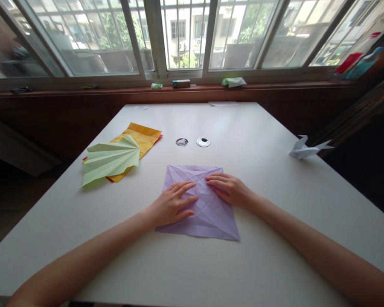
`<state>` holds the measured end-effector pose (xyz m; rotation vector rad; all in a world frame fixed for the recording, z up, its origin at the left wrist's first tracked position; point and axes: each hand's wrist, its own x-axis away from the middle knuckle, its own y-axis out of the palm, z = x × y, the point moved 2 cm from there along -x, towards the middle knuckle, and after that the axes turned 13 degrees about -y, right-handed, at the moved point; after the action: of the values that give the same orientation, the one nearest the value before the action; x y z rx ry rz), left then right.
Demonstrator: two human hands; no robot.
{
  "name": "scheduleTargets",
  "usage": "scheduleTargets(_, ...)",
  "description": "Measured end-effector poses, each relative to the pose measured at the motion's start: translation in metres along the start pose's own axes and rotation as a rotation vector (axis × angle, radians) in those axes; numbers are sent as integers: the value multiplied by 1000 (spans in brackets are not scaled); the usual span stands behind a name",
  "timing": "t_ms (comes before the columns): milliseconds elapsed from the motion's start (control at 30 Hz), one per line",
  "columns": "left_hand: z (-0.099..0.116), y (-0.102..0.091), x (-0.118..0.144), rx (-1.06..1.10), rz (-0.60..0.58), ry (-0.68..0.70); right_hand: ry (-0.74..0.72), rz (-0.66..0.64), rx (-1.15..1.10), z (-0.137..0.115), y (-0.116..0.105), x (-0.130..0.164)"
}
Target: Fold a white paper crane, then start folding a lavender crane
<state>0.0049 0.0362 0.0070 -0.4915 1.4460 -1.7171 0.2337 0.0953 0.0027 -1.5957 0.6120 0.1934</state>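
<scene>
I see the white tabletop (259, 140) carrying a creased purple paper (208, 217) at its middle. On that paper, my left hand (173, 204) and right hand (230, 189) press flat, fingers spread, gripping nothing.

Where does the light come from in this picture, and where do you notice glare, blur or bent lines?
Head view: daylight from the windows backlights the scene; the white table shines with soft glare; window frames bow outward at the edges; the corners look smeared; both hands and the purple paper are sharp.
</scene>
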Motion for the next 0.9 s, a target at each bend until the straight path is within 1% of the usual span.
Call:
scheduleTargets(100, -2, 3, -1, -18, -69, -74, 8, -9, -5, 0, 0, 0)
scheduleTargets(167, -4, 5, -2, -33, -80, -125, 14, -13, -5, 0, 0, 0)
scheduleTargets(233, -5, 5, -2, -47, -50, -151, 19, -15, -4, 1, 0, 0)
scheduleTargets(333, -5, 5, -2, -57, 24, -163, 39, -17, 3, 2, 1, 0)
scheduleTargets(467, -5, 6, 0, -13, 64, -140, 119, -4, 38, 6, 2, 2)
scheduleTargets(533, -5, 5, 0, 17, 34, -104, 185, 8, 67, 9, 3, 3)
scheduleTargets(667, -4, 3, 0, 58, -127, 10, 339, 43, 132, 16, 3, 7)
scheduleTargets(767, -4, 1, -1, 72, -200, 17, 445, 78, 169, 22, 3, 10)
scheduleTargets(900, -4, 1, -2, 81, -228, 4, 505, 109, 158, 27, 2, 12)
